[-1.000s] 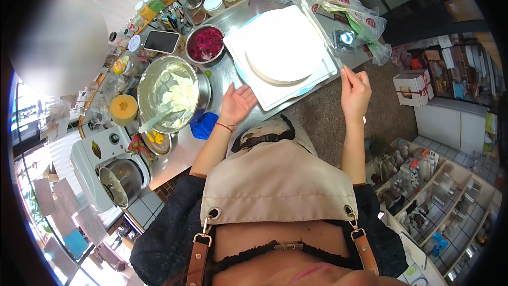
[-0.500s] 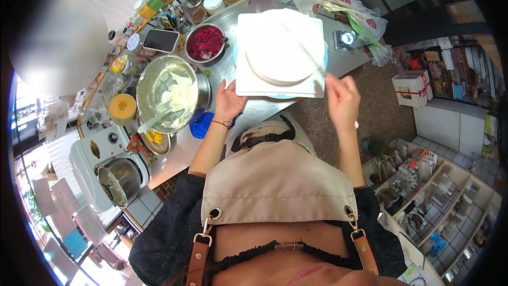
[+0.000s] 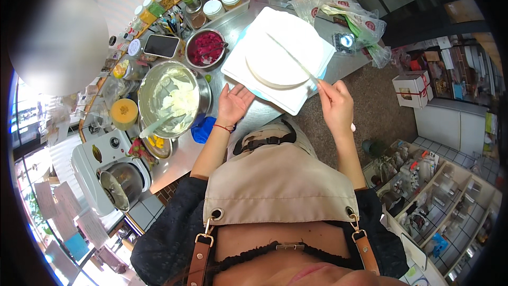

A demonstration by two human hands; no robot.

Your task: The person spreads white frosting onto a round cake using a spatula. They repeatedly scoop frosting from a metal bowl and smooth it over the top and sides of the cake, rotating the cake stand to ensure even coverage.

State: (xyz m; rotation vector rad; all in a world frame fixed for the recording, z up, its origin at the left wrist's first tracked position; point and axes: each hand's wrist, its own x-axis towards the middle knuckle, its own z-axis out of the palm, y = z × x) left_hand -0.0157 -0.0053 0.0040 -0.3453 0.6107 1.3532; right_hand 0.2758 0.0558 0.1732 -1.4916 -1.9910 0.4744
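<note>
A white frosted round cake (image 3: 275,66) stands on a square white board (image 3: 236,67), which sits turned at an angle on a turntable with a pale blue edge (image 3: 260,94). In my right hand (image 3: 337,100), fingers closed, is a long thin icing spatula (image 3: 292,57), its blade lying across the cake's top. My left hand (image 3: 234,105) is open, palm up, just off the board's near left edge and holding nothing. Left of it stands a steel mixing bowl (image 3: 150,89) of whipped cream (image 3: 179,98), with a pale green spatula (image 3: 154,125) resting in it.
A smaller bowl of magenta fruit pieces (image 3: 208,47) stands behind the cream bowl. A phone (image 3: 162,46) lies among jars at the left. Plastic bags (image 3: 365,21) and a clear berry box (image 3: 344,42) are at the far right. A white stand mixer (image 3: 100,153) stands near left.
The board with the cake has turned from square-on to a slant. My right hand has moved slightly left and nearer, and the left hand has drawn away from the board's edge.
</note>
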